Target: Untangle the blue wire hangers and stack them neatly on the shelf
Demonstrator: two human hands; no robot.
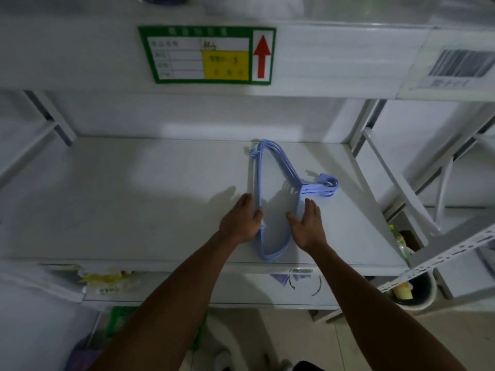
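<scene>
A stack of several blue wire hangers (278, 167) lies flat on the white shelf (134, 204), right of centre, hooks bunched toward the right. My left hand (242, 219) presses against the stack's long left edge, thumb on the wire. On the opposite side, my right hand (305, 226) is flat against the stack, fingers extended. Both hands squeeze the pile from the sides; neither lifts it. The near corner of the stack reaches almost to the shelf's front edge.
A green-framed label with a red arrow (206, 56) hangs on the upper shelf beam, and a barcode tag (460, 65) sits at the right. Metal rack struts (396, 180) stand to the right. A bucket (415, 293) and packets (109, 279) lie below.
</scene>
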